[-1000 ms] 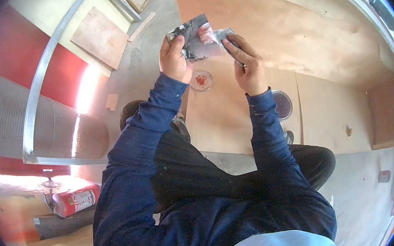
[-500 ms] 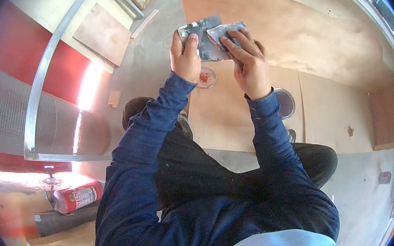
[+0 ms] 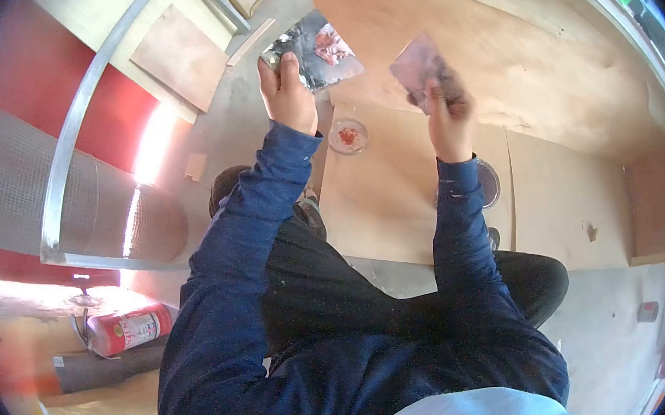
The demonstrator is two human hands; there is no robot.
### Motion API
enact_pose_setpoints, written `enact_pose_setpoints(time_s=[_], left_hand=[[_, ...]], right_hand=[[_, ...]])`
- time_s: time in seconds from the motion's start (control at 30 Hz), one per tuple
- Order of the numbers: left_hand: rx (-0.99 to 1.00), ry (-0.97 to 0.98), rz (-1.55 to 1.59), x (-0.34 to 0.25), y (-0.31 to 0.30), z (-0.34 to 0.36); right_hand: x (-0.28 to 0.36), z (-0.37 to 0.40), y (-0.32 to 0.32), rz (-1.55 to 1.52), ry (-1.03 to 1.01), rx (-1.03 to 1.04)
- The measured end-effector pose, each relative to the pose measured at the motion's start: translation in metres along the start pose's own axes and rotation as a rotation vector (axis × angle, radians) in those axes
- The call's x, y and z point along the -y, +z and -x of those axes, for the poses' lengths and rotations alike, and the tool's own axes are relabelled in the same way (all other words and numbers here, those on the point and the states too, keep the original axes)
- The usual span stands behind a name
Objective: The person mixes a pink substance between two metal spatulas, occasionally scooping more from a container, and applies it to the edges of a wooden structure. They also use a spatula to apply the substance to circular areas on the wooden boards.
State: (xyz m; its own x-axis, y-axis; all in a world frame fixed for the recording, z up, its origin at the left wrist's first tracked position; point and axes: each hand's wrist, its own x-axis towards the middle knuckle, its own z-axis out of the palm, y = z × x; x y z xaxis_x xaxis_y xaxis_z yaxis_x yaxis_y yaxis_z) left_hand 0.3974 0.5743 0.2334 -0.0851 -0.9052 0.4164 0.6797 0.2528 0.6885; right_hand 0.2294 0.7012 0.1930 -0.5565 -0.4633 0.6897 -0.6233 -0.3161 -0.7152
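Observation:
My left hand is closed on the near left corner of a flat, dark, stained plate, with the thumb on top. A smear of pinkish paste lies on the plate's far right part. Off to the right, my right hand grips a thin square spreader blade, blurred by motion. Its visible face looks pinkish, and it is tilted up, apart from the plate. Some of the right hand's fingers are smeared and partly hidden.
A round clear dish holding red matter sits on the plywood below my hands. Behind my right wrist stands a round tin. A large wooden sheet rises ahead. At left are a metal frame and a fire extinguisher.
My hands have moved apart. The spreader blade has come off the plate and swung right, its face turned up. The plate has shifted left, and the pink paste on it now shows.

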Motion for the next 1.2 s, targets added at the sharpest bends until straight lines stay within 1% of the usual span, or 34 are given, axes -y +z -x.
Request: enact_pose_setpoints(time_s=[0.03,0.07,0.1,0.13,0.2,0.23,0.3,0.33,0.4,0.43,0.47,0.53,0.57,0.63,0.67,0.7,0.73,0.8,0.83,0.87,0.9,0.93,0.97,1.0,1.07,1.13,1.17,1.2], left_hand=[[-0.010,-0.001,-0.003,0.000,-0.001,0.001],[-0.031,0.055,-0.059,-0.001,0.001,0.004],[-0.046,0.113,-0.110,-0.001,0.006,0.004],[-0.040,0.111,-0.107,-0.003,0.012,0.006],[-0.092,0.212,-0.238,-0.011,0.023,0.019],[-0.090,0.210,-0.237,-0.017,0.026,0.025],[0.041,0.170,-0.358,-0.025,0.033,0.036],[0.040,0.170,-0.360,-0.024,0.031,0.038],[0.220,0.274,-0.639,-0.020,0.026,0.042],[0.295,0.286,-0.672,-0.019,0.024,0.044],[0.299,0.286,-0.667,-0.019,0.023,0.047],[0.473,0.188,-0.729,-0.030,0.028,0.057],[0.495,0.053,-0.769,-0.036,0.030,0.062],[0.523,0.087,-0.725,-0.024,0.026,0.061],[0.543,0.116,-0.687,-0.016,0.024,0.062],[0.384,0.124,-0.580,-0.006,0.029,0.064],[0.389,0.127,-0.571,0.000,0.028,0.061],[0.311,-0.179,-0.106,0.007,0.024,0.049],[0.298,-0.184,-0.040,0.010,0.028,0.050],[0.297,-0.181,-0.045,0.013,0.029,0.052],[0.212,-0.189,-0.050,0.011,0.032,0.056],[0.124,-0.198,-0.054,0.010,0.037,0.060],[0.123,-0.137,-0.086,0.010,0.039,0.062],[0.113,-0.137,-0.091,0.008,0.042,0.063],[0.042,-0.033,-0.320,0.002,0.047,0.063],[0.037,-0.053,-0.360,0.001,0.041,0.059],[0.028,-0.038,-0.386,0.001,0.041,0.058],[0.021,-0.022,-0.413,0.001,0.041,0.058]], right_hand=[[0.040,-0.005,-0.007,-0.426,0.228,-0.041],[0.062,-0.006,-0.012,-0.847,0.463,-0.093],[0.035,-0.001,-0.005,-0.891,0.513,-0.175],[0.022,0.006,-0.003,-0.890,0.509,-0.181],[0.007,0.015,-0.003,-0.398,0.551,-0.007],[0.021,0.017,0.011,-0.781,0.592,-0.098],[0.018,0.022,0.017,-0.791,0.611,-0.118],[0.017,0.024,0.019,-0.800,0.629,-0.139],[0.020,0.025,0.019,-0.825,0.636,-0.170],[0.022,0.023,0.017,-0.852,0.642,-0.207],[0.023,0.019,0.013,-0.849,0.638,-0.211],[0.030,0.010,0.003,-0.837,0.611,-0.293],[0.034,0.006,-0.003,-0.834,0.605,-0.299],[0.060,-0.007,-0.015,-1.100,0.499,-0.370],[0.062,-0.009,-0.018,-1.095,0.489,-0.374],[0.064,-0.012,-0.021,-1.043,0.461,-0.369],[0.065,-0.014,-0.023,-0.992,0.433,-0.362],[0.065,-0.007,-0.018,-0.988,0.441,-0.390],[0.065,-0.004,-0.017,-0.995,0.419,-0.373],[0.065,-0.001,-0.013,-1.004,0.399,-0.354],[0.069,0.003,-0.007,-1.047,0.457,-0.401],[0.066,0.006,-0.007,-1.050,0.465,-0.395],[0.060,0.011,-0.007,-0.899,0.409,-0.282],[0.059,0.014,-0.008,-0.747,0.352,-0.170],[0.056,0.016,-0.009,-0.748,0.393,-0.108],[0.041,0.018,-0.008,-0.472,0.281,0.062],[0.033,0.018,-0.006,-0.475,0.282,0.069],[0.030,0.017,-0.005,-0.567,0.264,0.109]])
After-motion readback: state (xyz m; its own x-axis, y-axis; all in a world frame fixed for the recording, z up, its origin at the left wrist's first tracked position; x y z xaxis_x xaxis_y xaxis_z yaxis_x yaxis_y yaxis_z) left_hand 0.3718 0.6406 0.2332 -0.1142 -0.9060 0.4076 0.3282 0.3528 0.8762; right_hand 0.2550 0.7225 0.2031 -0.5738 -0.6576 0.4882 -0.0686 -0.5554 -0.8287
